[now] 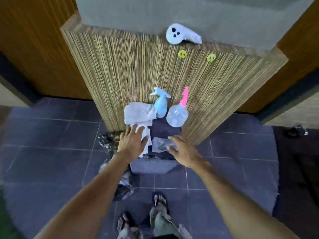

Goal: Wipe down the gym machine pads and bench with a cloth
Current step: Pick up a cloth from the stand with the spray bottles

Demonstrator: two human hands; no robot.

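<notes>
A crumpled white cloth [138,112] lies on a low grey-blue stool [151,167] at the foot of a slatted wooden column. My left hand [132,140] rests flat on the cloth's near end, fingers spread. Beside it, a small grey cloth [159,144] lies on a folded dark blue towel [165,130]. My right hand [183,149] pinches the grey cloth's right edge between thumb and fingers. A light blue spray bottle [160,106] and a clear round bottle with a pink nozzle [177,116] stand behind the cloths. No gym machine or bench is in view.
The slatted column [138,66] rises right behind the stool, with two yellow hooks [182,54] on it and a white controller [181,34] on its ledge. A crumpled dark plastic bag [110,140] lies left of the stool. My sandalled feet [160,202] stand on dark floor tiles.
</notes>
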